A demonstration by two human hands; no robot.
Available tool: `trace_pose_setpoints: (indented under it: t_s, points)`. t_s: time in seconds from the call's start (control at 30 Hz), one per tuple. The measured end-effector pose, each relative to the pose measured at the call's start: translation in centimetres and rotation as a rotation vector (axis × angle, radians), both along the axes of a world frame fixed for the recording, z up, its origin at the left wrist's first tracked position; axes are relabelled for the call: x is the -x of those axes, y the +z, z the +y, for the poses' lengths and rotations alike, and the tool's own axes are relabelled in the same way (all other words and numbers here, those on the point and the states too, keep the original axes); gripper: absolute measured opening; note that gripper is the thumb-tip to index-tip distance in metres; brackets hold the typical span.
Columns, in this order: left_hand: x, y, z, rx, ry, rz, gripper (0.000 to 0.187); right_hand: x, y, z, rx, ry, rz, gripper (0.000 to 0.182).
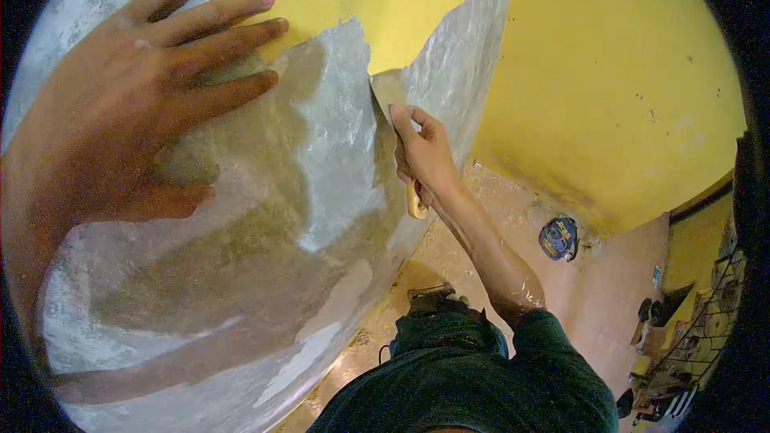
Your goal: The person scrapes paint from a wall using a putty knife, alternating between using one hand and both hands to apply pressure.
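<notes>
My left hand (152, 88) is spread against the wall at the upper left, its fingers apart and nothing in it. In my right hand (429, 152) is a putty knife (415, 202) with a pale wooden handle, the thumb laid along its blade. The blade's broad end points up and meets the notch where yellow paint (385, 24) borders the bare grey wall (337, 160). Patches of brown and whitish grey cover this bare area. To the right of the knife, a pointed grey strip (461, 40) runs upward between yellow areas.
Yellow wall (609, 80) continues to the right. On the brownish floor (609, 289) lies a dark blue bag-like item (558, 238) with yellow lettering. Dark shoes (646, 310) and a metal rack (710, 325) stand at the far right. Small flakes dot the floor below me.
</notes>
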State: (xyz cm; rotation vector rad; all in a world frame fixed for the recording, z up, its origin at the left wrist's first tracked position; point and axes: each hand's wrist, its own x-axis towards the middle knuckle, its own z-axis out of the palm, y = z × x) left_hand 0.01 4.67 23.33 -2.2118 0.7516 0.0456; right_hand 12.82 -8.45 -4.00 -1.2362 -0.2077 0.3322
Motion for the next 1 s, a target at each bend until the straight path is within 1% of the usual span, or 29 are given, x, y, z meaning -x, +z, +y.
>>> trace_pose_setpoints:
  t_s: [0.07, 0.1, 0.17, 0.2, 0.3, 0.37, 0.43, 0.5, 0.53, 0.6, 0.63, 0.73, 0.8, 0.93, 1.0]
  points:
    - [-0.2, -0.2, -0.1, -0.015, 0.011, -0.007, 0.086, 0.9, -1.4, -0.2, 0.116, -0.009, 0.063, 0.035]
    - [-0.1, -0.4, -0.2, -0.019, 0.020, -0.008, 0.085, 1.0, -1.4, -0.2, 0.126, -0.002, 0.066, 0.035]
    - [0.0, -0.8, -0.4, -0.011, 0.035, -0.018, 0.084, 0.7, -0.6, 0.1, 0.021, -0.020, 0.125, 0.035]
    - [0.0, -0.8, -0.3, -0.008, 0.039, -0.026, 0.083, -0.1, 0.6, -0.2, 0.015, -0.012, 0.056, 0.036]
    - [-0.2, -0.4, 0.1, -0.018, 0.023, -0.021, 0.080, -0.1, 0.7, -0.7, 0.032, 0.010, 0.033, 0.038]
    - [-0.3, -0.3, 0.0, -0.016, 0.017, -0.014, 0.077, 0.2, -1.4, -0.3, 0.029, 0.021, 0.071, 0.038]
    - [-0.2, -0.6, -0.1, -0.007, 0.018, -0.009, 0.076, -0.1, -1.6, -0.2, 0.030, 0.033, 0.113, 0.039]
    - [-0.3, -0.6, -0.2, -0.031, 0.017, -0.010, 0.076, -1.4, 0.4, 0.1, 0.011, -0.055, -0.040, 0.040]
    - [-0.4, -0.6, -0.1, -0.039, 0.015, -0.010, 0.076, -1.2, 0.2, 0.1, 0.009, -0.057, -0.039, 0.040]
    - [-0.3, -0.3, 0.3, -0.033, -0.013, -0.009, 0.078, -0.4, -0.6, 0.0, 0.107, -0.093, 0.006, 0.040]
    - [-0.3, -0.2, 0.5, -0.029, -0.018, -0.015, 0.078, -0.1, -1.0, 0.1, 0.111, -0.086, -0.006, 0.040]
    - [-0.4, -0.2, 0.3, -0.026, -0.066, 0.009, 0.082, 0.1, -1.3, 0.1, 0.081, -0.020, 0.050, 0.040]
    - [-0.4, 0.0, -0.1, -0.013, -0.015, 0.029, 0.084, -0.6, 1.2, -0.5, 0.053, 0.007, -0.003, 0.038]
    - [-0.2, -0.1, -0.2, -0.023, 0.041, 0.043, 0.083, 0.7, -0.4, -0.3, 0.114, 0.016, 0.086, 0.035]
    - [-0.3, -0.4, 0.3, -0.029, -0.033, 0.007, 0.082, 0.3, -0.9, -0.1, 0.026, 0.019, 0.114, 0.031]
